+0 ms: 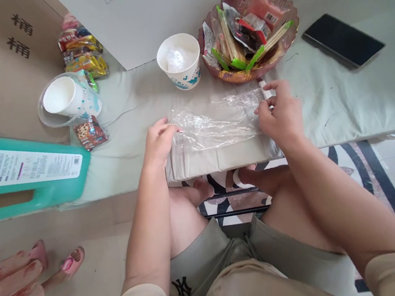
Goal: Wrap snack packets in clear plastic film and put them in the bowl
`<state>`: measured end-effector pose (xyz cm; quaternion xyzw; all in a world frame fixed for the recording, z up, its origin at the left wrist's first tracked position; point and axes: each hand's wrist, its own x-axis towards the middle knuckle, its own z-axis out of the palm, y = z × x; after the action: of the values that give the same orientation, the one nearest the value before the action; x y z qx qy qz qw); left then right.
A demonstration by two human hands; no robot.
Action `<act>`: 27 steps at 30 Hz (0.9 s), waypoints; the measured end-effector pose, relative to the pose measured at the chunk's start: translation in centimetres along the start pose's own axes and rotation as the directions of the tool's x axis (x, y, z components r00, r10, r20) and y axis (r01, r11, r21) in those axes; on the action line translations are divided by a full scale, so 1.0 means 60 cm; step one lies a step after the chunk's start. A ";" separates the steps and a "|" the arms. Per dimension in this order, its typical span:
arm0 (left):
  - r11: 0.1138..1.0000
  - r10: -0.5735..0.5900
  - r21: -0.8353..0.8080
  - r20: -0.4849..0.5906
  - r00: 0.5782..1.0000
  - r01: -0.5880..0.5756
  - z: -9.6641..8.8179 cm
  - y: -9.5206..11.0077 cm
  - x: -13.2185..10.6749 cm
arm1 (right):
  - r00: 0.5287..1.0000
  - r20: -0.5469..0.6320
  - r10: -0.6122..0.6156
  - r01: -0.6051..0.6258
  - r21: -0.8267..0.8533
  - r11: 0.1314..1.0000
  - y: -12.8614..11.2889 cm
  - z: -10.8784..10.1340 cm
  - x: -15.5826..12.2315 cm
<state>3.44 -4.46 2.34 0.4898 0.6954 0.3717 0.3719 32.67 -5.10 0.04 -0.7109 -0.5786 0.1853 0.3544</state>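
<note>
A thin, clear plastic sheet (216,125), perhaps a flat bag, is stretched between my two hands over the cloth-covered surface. At its left edge, my left hand (159,140) has thumb and fingers pinched on the plastic. My right hand (282,113) pinches the sheet's crumpled right end, with the index finger against a small white strip (264,89) that I cannot identify. Just beyond the sheet stands a paper cup (185,76) with crumpled clear plastic inside. To its right is a scalloped bowl (246,76) full of wrapped snacks.
A dark phone (345,40) lies at the right. On the left are stacked paper cups (90,100) lying in a clear plastic cup, snack packets (88,63), a small wrapped snack (90,133), a teal container (64,190) and cardboard (8,92). Another person's feet (71,262) show lower left.
</note>
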 end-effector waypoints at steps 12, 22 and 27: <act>0.940 0.161 0.330 -0.214 0.964 -0.084 0.010 -0.038 0.022 | 0.985 -0.143 -0.098 0.092 -0.048 0.995 0.006 -0.015 0.020; 0.845 0.464 0.460 -0.372 0.804 -0.274 0.003 0.041 -0.055 | 0.781 0.215 -0.587 0.615 -0.098 0.783 -0.079 0.025 -0.064; 0.673 0.630 0.301 0.244 0.737 -0.676 0.073 0.054 -0.103 | 0.760 0.445 -0.474 0.602 -0.204 0.772 -0.075 0.071 -0.092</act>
<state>10.13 -8.89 4.18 0.7881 0.5074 0.3120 0.1555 25.23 -8.75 -0.45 -0.5125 -0.8389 0.1027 0.1516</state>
